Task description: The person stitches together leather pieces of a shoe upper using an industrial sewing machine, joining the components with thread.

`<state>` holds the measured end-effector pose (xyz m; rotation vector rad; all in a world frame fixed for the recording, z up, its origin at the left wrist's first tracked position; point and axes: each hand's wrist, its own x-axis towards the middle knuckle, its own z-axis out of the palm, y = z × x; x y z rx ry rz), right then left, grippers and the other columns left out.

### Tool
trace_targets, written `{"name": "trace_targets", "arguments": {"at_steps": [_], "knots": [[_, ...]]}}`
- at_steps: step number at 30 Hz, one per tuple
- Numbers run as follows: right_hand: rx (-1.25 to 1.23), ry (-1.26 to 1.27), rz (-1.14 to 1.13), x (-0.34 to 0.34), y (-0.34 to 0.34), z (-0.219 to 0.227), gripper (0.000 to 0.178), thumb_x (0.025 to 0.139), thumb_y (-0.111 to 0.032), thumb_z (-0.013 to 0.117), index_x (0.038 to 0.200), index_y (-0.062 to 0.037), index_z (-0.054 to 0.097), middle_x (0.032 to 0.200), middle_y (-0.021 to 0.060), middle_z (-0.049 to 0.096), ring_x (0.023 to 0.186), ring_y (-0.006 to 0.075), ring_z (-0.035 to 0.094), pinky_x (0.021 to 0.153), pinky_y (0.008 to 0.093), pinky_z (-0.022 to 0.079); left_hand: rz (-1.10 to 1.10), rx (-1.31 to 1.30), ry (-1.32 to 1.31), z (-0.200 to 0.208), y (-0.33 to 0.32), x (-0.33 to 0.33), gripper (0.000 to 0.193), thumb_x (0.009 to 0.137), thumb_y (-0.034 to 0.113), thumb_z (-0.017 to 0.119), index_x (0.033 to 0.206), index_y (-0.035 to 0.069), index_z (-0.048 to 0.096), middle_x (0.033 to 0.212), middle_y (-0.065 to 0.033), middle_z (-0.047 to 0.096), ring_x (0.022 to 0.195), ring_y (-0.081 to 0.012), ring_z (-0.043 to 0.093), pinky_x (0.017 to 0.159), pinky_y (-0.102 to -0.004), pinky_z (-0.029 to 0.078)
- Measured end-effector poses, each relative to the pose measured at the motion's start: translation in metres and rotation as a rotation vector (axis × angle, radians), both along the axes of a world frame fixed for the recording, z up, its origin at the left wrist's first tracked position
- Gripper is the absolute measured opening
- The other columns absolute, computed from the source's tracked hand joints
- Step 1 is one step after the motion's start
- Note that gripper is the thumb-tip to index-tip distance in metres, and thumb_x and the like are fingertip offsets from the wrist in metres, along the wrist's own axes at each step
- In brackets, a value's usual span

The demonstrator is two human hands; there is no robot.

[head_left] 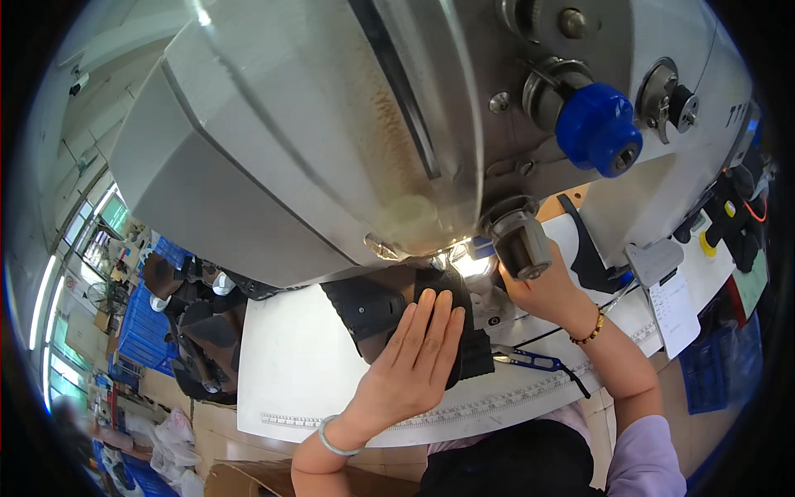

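Observation:
My left hand (407,358) lies flat, fingers stretched out and side by side, on a black leather-like piece (364,311) on the white sewing table (286,356). The piece runs under the sewing machine head (306,141), close to the lit needle area (472,263). My right hand (551,286) is raised beside the needle area, just behind a grey knob (522,244). That knob covers most of its fingers, so I cannot tell their grip. Thread snips with a blue handle (530,359) lie on the table below my right hand.
A ruler strip (306,420) follows the table's near edge. Dark pieces (207,344) are heaped at the left, beside blue crates (145,331). A written sheet (675,315) and another blue crate (712,369) are at the right. A cardboard box (248,480) stands below the table.

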<state>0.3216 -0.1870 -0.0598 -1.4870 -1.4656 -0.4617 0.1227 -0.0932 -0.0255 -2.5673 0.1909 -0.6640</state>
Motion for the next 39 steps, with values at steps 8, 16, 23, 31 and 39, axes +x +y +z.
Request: {"name": "trace_targets", "arguments": {"at_steps": [8, 16, 23, 31, 39], "knots": [[0.045, -0.014, -0.013, -0.005, -0.003, 0.002, 0.033, 0.069, 0.005, 0.053, 0.101, 0.0003, 0.058, 0.1, 0.0089, 0.059, 0.083, 0.0256, 0.056, 0.073, 0.0358, 0.047, -0.118, -0.305, -0.004, -0.009, 0.034, -0.005, 0.048, 0.068, 0.003, 0.06, 0.116, 0.0, 0.056, 0.125, -0.0179, 0.052, 0.119, -0.0333, 0.047, 0.101, -0.0425, 0.038], [0.095, -0.03, -0.051, -0.007, -0.001, 0.001, 0.034, 0.07, 0.005, 0.054, 0.103, -0.0014, 0.059, 0.098, 0.0078, 0.059, 0.08, 0.0237, 0.055, 0.07, 0.0341, 0.047, -0.071, -0.389, -0.293, -0.04, 0.041, -0.002, 0.039, 0.072, 0.011, 0.065, 0.11, 0.003, 0.061, 0.123, -0.0267, 0.05, 0.121, -0.0431, 0.044, 0.1, -0.0556, 0.032], [0.1, 0.007, -0.066, -0.008, 0.0, -0.001, 0.036, 0.069, 0.005, 0.053, 0.104, -0.0029, 0.059, 0.093, 0.0065, 0.058, 0.076, 0.0226, 0.055, 0.066, 0.0335, 0.046, -0.176, -0.507, -0.3, -0.031, 0.05, 0.002, 0.041, 0.066, 0.011, 0.071, 0.106, 0.003, 0.064, 0.118, -0.0231, 0.056, 0.116, -0.0374, 0.051, 0.099, -0.0495, 0.038], [0.049, -0.07, -0.116, -0.007, -0.001, -0.001, 0.038, 0.07, 0.006, 0.052, 0.106, -0.0027, 0.058, 0.095, 0.0061, 0.059, 0.078, 0.0228, 0.055, 0.067, 0.0332, 0.047, -0.179, -0.536, -0.274, -0.029, 0.06, 0.0, 0.043, 0.062, 0.014, 0.074, 0.103, 0.005, 0.065, 0.114, -0.0173, 0.06, 0.117, -0.036, 0.051, 0.101, -0.0489, 0.036], [0.032, -0.055, -0.12, -0.012, -0.003, -0.002, 0.041, 0.069, 0.007, 0.05, 0.109, -0.0015, 0.057, 0.101, 0.007, 0.059, 0.079, 0.0226, 0.055, 0.067, 0.0322, 0.048, -0.153, -0.621, -0.404, -0.034, 0.063, 0.0, 0.038, 0.065, 0.011, 0.069, 0.103, 0.006, 0.068, 0.113, -0.0167, 0.062, 0.114, -0.036, 0.053, 0.102, -0.0501, 0.036]]}}
